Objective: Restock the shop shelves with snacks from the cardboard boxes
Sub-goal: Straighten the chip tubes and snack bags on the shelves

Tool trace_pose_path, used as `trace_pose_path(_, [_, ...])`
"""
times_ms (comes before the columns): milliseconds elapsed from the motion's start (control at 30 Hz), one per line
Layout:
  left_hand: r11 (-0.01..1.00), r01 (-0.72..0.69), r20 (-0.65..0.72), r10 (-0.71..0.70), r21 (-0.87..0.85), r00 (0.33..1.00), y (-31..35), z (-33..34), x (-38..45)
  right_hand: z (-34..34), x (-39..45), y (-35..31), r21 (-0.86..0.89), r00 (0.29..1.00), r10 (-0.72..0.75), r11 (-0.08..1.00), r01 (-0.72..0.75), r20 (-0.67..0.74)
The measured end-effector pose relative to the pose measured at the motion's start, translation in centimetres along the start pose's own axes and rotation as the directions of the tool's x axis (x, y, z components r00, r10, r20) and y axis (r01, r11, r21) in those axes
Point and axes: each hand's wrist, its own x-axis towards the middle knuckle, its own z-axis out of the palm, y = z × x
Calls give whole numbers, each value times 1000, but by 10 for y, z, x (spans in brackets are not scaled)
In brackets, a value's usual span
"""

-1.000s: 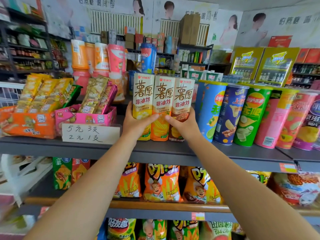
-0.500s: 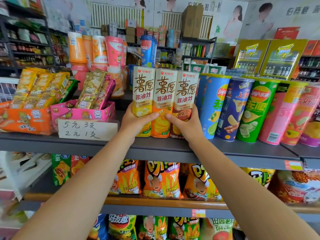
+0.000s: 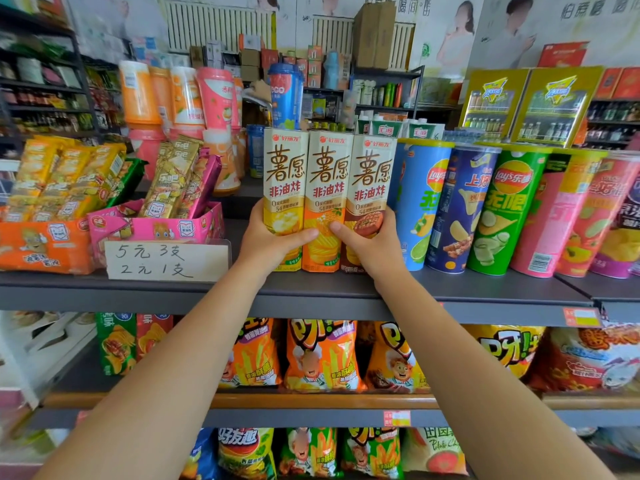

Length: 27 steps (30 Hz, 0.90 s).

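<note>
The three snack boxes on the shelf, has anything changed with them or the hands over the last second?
Nothing visibly changed. The left hand and right hand still clasp the three upright snack boxes from either side, thumbs across the fronts, boxes side by side on the shelf beside the chip tubes. Only the camera shifted slightly.

Leaning upright at the left front, a white paper price sign (image 3: 166, 259) with black handwritten figures. Standing behind it in stacked rows, tall orange and pink plastic drink cups (image 3: 187, 95), with a blue lidded drink cup (image 3: 284, 95) rising just to their right. Peeking up further right, green-and-white cartons (image 3: 386, 128). Tilting back side by side at the upper right, two yellow-green display cards (image 3: 495, 105) picturing bottles. Hanging on the back wall, white ribbed radiators (image 3: 218, 26) between pale printed posters (image 3: 519, 29). Filling the far left, a dark metal rack (image 3: 45, 98) holding bottles and jars, too blurred for reading.
</note>
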Motion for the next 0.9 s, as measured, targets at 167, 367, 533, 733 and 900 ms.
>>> trace_pose_path(167, [999,35,1,-35,-39,999,2,-2,-3,0,-2,-2,27,999,44,999,-43,-27])
trace_pose_path(367, [998,49,4,-49,-27,999,3,-1,-4,1,-3,-3,-12,999,40,999,-40,-28])
trace_pose_path(533, [999,47,12,-46,-22,999,2,0,-4,1,-4,-3,-36,999,33,999,-34,-23])
trace_pose_path(733, [999,39,-6,-39,-20,999,6,-3,-10,-1,-9,-10,-37,995,90,995,-91,-29])
trace_pose_path(900, [984,121,-68,-113,128,991,15,-8,-49,-9,-52,-34,-73,991,129,989,-131,-34])
